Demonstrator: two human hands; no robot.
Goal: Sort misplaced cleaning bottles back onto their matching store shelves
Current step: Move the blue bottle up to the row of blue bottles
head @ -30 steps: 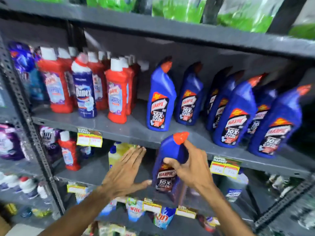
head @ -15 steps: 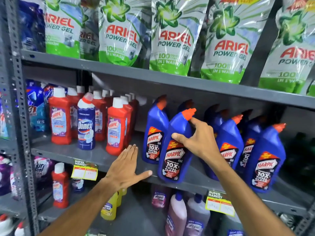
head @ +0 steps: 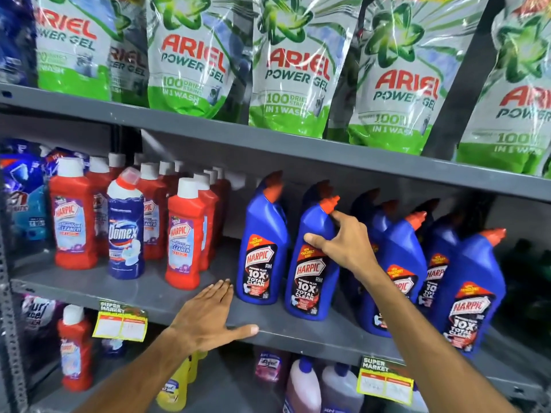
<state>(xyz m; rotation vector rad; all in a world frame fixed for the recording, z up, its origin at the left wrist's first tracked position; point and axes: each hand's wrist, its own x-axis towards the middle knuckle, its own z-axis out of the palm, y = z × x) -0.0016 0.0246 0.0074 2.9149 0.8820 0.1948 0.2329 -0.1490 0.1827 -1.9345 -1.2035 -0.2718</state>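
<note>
A blue Harpic bottle [head: 313, 263] with an orange cap stands upright on the grey middle shelf [head: 167, 296], second in a row of matching blue Harpic bottles [head: 471, 296]. My right hand [head: 343, 242] grips its neck and shoulder. My left hand [head: 208, 317] lies flat and open on the shelf's front edge, just left of the first blue bottle [head: 264, 242]. A blue Domex bottle [head: 126, 228] stands among the red Harpic bathroom cleaner bottles [head: 185, 234] at the left.
Ariel Power Gel pouches [head: 292, 67] fill the top shelf. A lone red bottle [head: 74, 350], yellow bottles [head: 176, 386] and pink bottles [head: 301, 389] stand on the lower shelf. Price tags [head: 120, 323] hang on the shelf edge. A perforated upright [head: 9, 338] runs down the left.
My right hand has lifted the blue Harpic bottle from below shelf level up onto the middle shelf and set it upright in the row. My left hand stays open at the shelf edge.
</note>
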